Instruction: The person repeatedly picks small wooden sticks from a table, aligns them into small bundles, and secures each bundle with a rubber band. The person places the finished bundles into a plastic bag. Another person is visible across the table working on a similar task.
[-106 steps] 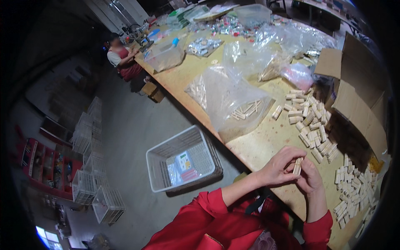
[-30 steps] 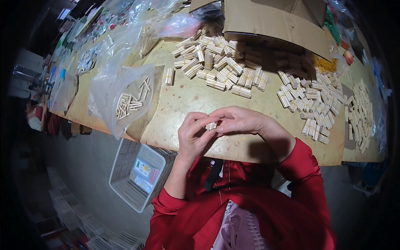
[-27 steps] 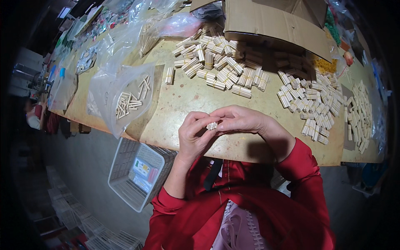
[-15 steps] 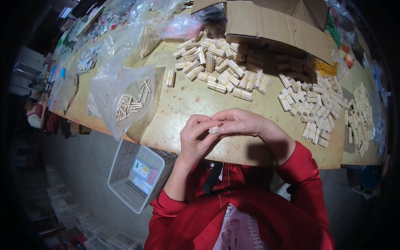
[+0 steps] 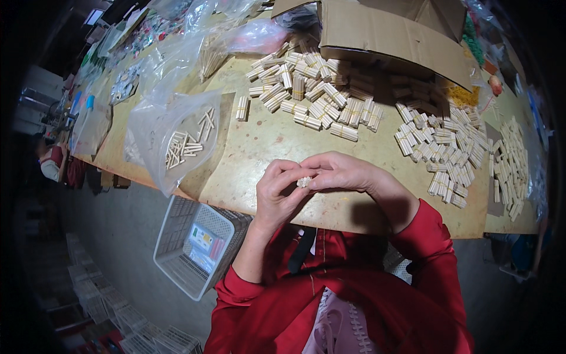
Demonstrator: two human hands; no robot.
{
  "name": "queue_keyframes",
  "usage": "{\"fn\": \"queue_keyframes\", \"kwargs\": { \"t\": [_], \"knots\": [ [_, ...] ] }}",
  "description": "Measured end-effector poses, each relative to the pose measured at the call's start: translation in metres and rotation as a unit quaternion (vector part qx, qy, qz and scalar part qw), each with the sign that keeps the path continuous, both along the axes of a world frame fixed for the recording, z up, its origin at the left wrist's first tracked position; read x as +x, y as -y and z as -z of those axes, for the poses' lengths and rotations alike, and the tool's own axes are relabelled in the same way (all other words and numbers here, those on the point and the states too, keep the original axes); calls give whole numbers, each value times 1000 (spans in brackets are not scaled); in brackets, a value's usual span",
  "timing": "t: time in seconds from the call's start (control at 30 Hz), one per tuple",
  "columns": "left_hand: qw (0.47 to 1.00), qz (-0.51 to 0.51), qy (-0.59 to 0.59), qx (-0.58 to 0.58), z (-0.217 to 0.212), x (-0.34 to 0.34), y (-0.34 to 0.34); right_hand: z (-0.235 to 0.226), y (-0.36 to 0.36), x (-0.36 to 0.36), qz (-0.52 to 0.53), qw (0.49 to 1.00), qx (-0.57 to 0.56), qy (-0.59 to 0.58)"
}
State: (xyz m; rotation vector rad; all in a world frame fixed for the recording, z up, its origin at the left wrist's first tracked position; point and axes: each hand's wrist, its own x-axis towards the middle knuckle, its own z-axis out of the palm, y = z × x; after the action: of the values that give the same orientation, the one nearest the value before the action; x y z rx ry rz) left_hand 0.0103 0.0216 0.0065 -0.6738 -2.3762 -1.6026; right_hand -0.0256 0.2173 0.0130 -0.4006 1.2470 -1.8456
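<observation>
Close to the table's front edge, my two hands meet around a small bundle of wooden sticks [image 5: 303, 182], its pale ends facing up between the fingers. My left hand [image 5: 276, 193] is closed round the bundle from the left. From the right, my right hand [image 5: 337, 173] pinches the same bundle with thumb and fingers. Most of its length is hidden by the fingers. Beyond the hands lies a heap of banded stick bundles [image 5: 318, 106], and a second heap of bundles [image 5: 451, 150] spreads to the right. A single bundle [image 5: 242, 108] stands apart at the left of the first heap.
Loose sticks [image 5: 183, 150] rest on a clear plastic bag [image 5: 150, 127] at left. An open cardboard box [image 5: 389, 38] stands at the back, near yellow rubber bands [image 5: 461, 96]. More sticks [image 5: 512, 168] lie far right. A grey plastic basket [image 5: 168, 251] sits below the table's left edge.
Both hands stay in nearly the same place around the bundle. The visible stick ends have shifted and turned slightly between the fingers.
</observation>
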Motion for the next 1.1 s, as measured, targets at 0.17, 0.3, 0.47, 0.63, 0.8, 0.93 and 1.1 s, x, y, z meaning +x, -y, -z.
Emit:
{"fn": "queue_keyframes", "kwargs": {
  "t": [0.17,0.3,0.47,0.63,0.8,0.93,1.1],
  "knots": [
    [1000,-2,1,8,2,-2,0,0,1,3,11,1000,13,5],
    [1000,0,0,12,4,-2,0,2,1,1,3,1000,14,-13],
    [1000,3,-2,11,2,-2,0,-2,2,3,15,1000,14,-2],
    [1000,-1,-4,9,4,-2,0,-1,2,2,16,999,26,-11],
    [1000,0,-7,11,4,-2,0,-2,3,3,20,1000,21,-10],
    [1000,-2,2,6,2,-1,0,0,5,4,28,999,35,-10],
    [1000,-4,-10,3,1,-2,-1,1,3,4,26,999,30,-5]
  ]
}}
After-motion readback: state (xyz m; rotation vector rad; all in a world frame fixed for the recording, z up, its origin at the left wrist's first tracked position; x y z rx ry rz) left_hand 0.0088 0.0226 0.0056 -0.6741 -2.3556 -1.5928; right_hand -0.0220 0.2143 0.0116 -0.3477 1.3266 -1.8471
